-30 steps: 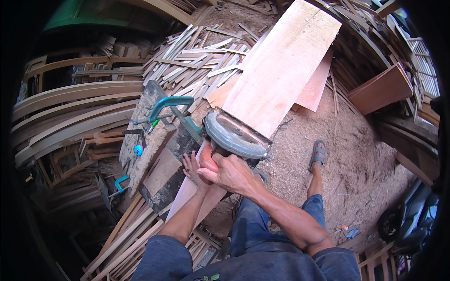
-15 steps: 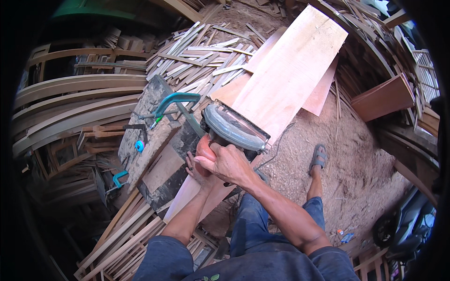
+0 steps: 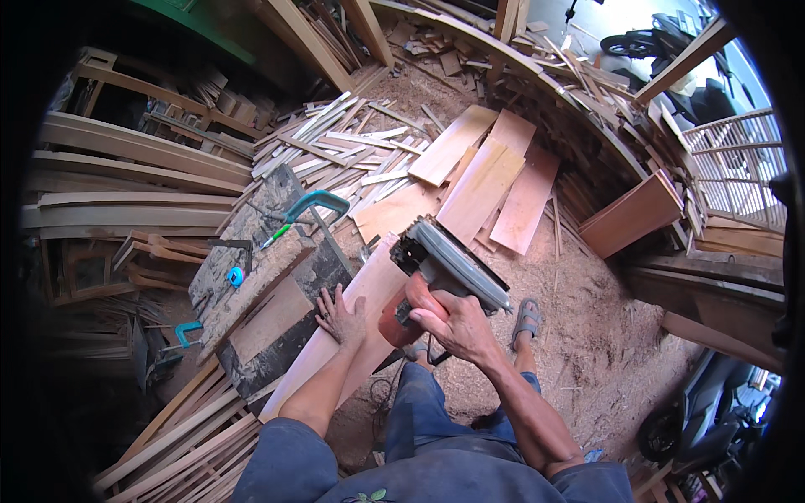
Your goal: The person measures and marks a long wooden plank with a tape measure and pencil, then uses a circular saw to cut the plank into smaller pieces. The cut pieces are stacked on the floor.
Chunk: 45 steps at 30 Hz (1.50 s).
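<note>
In my right hand [image 3: 461, 325] is a circular saw [image 3: 449, 261] with an orange handle, my fingers wrapped around its grip. The saw is tilted, lifted off to the right of a pale pinkish board [image 3: 379, 278]. My left hand [image 3: 341, 320] presses on that board with fingers spread. The board lies across a dusty dark-and-grey workbench [image 3: 289, 256]. A teal clamp [image 3: 317, 201] stands at the bench's far part, beside a green-and-white stick-like tool [image 3: 275, 236]. A blue tape measure [image 3: 236, 277] rests near the bench's left edge.
Cut boards [image 3: 482, 189] lie on the sawdust-covered ground ahead, beside a heap of thin offcuts [image 3: 335, 138]. Timber is stacked at left [image 3: 142, 180]. Another teal clamp [image 3: 188, 334] is at the bench's left side. A motorbike [image 3: 700, 411] stands at right.
The saw has moved right, off the board. The board's long far section no longer extends ahead; a matching piece lies on the ground. My left hand now shows flat on the board.
</note>
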Available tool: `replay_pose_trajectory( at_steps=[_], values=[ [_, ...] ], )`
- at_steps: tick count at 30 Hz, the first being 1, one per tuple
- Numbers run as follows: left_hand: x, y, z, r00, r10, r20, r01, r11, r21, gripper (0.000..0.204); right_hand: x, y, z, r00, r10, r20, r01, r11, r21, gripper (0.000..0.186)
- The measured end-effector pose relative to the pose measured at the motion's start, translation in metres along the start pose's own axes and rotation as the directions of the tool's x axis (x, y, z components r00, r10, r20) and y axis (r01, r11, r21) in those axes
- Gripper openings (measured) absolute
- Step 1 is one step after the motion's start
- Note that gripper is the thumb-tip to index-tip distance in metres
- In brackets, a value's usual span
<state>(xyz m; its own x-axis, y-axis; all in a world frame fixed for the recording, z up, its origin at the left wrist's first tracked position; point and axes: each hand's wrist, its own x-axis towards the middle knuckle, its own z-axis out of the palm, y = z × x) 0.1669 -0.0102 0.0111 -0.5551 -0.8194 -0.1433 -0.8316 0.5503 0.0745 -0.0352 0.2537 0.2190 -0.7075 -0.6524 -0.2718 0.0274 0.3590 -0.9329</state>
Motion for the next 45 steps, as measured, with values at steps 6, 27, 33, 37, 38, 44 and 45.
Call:
replay_pose_trajectory(
  at_steps=[6, 27, 33, 37, 38, 44, 45],
  values=[
    [0.03, 0.014, -0.012, 0.952, 0.303, 0.049, -0.29, 0.941, -0.176, 0.075, -0.121, -0.009, -0.08, 0.963, 0.123, -0.238, -0.153, 0.982, -0.114, 0.046],
    [0.118, 0.197, -0.033, 0.844, 0.495, -0.204, -0.483, 0.54, -0.689, 0.057, -0.242, 0.041, -0.104, 0.795, 0.259, -0.548, -0.114, 0.952, 0.285, 0.049],
    [-0.062, -0.049, -0.08, 0.994, -0.102, 0.036, 0.098, 0.991, 0.088, 0.098, -0.212, 0.036, -0.09, 0.869, 0.211, -0.448, -0.09, 0.957, 0.277, 0.049],
    [-0.094, -0.077, -0.092, 0.985, 0.162, 0.06, -0.165, 0.985, 0.055, 0.102, -0.193, 0.026, -0.082, 0.908, 0.151, -0.391, -0.083, 0.979, 0.186, 0.05],
    [-0.088, -0.074, -0.095, 0.984, 0.169, 0.06, -0.168, 0.986, -0.013, 0.104, -0.189, 0.024, -0.083, 0.913, 0.137, -0.384, -0.076, 0.982, 0.172, 0.05],
    [-0.095, -0.167, -0.141, 0.984, -0.142, 0.108, 0.12, 0.974, 0.192, 0.112, -0.185, 0.02, -0.087, 0.926, 0.176, -0.334, -0.109, 0.972, 0.21, 0.052],
    [-0.105, -0.184, -0.145, 0.962, -0.263, 0.078, 0.241, 0.947, 0.213, 0.114, -0.185, 0.021, -0.088, 0.925, 0.19, -0.328, -0.118, 0.967, 0.226, 0.052]
  ],
)
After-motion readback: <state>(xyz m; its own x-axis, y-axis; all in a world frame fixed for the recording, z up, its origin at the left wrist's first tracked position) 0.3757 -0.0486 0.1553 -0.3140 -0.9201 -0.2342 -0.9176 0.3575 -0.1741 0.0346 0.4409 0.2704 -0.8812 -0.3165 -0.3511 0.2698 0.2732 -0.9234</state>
